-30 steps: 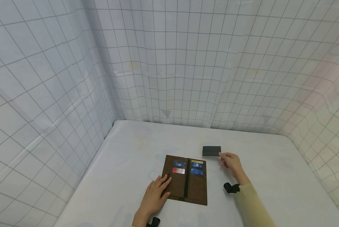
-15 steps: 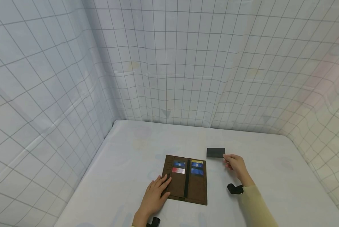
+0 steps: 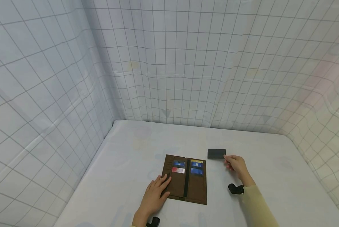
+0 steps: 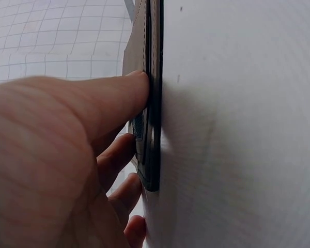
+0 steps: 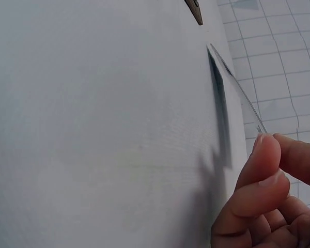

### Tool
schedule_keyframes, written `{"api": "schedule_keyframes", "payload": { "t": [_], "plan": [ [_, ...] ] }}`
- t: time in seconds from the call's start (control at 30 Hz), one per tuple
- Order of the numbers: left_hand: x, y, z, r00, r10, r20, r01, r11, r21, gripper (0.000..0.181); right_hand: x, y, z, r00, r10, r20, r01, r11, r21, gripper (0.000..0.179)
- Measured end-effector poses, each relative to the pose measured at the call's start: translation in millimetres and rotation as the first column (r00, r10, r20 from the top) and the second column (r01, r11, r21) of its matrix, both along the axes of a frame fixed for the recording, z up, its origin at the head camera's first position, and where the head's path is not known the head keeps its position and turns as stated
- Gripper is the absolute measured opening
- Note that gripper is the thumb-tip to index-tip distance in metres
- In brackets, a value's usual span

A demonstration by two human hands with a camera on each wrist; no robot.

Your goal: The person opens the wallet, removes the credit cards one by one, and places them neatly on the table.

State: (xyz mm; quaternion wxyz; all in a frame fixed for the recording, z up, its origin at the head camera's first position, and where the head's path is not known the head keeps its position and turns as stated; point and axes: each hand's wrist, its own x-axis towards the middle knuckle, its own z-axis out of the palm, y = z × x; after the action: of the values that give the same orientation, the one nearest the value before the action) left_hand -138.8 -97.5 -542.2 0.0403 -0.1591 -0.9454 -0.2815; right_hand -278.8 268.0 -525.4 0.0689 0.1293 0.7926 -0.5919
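An opened brown long wallet (image 3: 177, 186) lies on the white-covered table, with a dark band down its middle. Blue bank cards (image 3: 197, 171) and a red-and-white card (image 3: 178, 170) poke out of its slots. My left hand (image 3: 154, 195) rests on the wallet's lower left edge; in the left wrist view its thumb and fingertips touch the wallet's edge (image 4: 155, 93). Between thumb and fingers, my right hand (image 3: 237, 168) pinches the right end of a black card (image 3: 216, 154). Seen edge-on from the right wrist, that card (image 5: 240, 89) slants, its pinched end higher above the table.
White grid-patterned curtains (image 3: 186, 72) enclose the table (image 3: 129, 151) at the back and both sides. A black wrist camera (image 3: 235, 189) sits on my right wrist, another (image 3: 155, 221) on my left. A wallet corner (image 5: 197, 13) shows in the right wrist view.
My right hand has moved the black card a little to the right and slightly nearer to me, slowing lately. My left hand and the wallet have stayed put.
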Motion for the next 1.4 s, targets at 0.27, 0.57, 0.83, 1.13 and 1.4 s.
{"api": "schedule_keyframes", "payload": {
  "t": [0.27,0.57,0.83,1.13,1.4],
  "plan": [
    [0.7,-0.7,1.4,1.0,-0.009,-0.027,0.009,1.0,0.016,0.05,-1.4,0.3,-2.2,1.0,0.02,0.012,-0.02,0.999,0.027,0.041],
    [0.7,-1.0,0.3,1.0,-0.003,0.0,0.003,1.0,0.018,0.051,-1.4,-0.8,-2.8,1.0,0.01,-0.002,-0.009,0.994,0.11,0.032],
    [-0.4,-1.0,-0.9,1.0,0.001,0.001,-0.001,1.0,0.015,0.051,-0.7,0.2,-5.3,0.999,0.028,-0.027,-0.023,0.986,0.166,0.029],
    [0.0,-1.0,-0.5,1.0,-0.003,-0.002,0.003,1.0,0.021,0.051,-0.6,1.6,-5.0,0.999,0.038,-0.02,-0.034,0.984,0.177,0.029],
    [0.4,0.0,-0.4,0.999,-0.013,-0.033,0.014,0.999,0.038,0.05,-2.3,4.6,-7.1,1.0,0.024,-0.012,-0.021,0.984,0.174,0.028]
  ]
}}
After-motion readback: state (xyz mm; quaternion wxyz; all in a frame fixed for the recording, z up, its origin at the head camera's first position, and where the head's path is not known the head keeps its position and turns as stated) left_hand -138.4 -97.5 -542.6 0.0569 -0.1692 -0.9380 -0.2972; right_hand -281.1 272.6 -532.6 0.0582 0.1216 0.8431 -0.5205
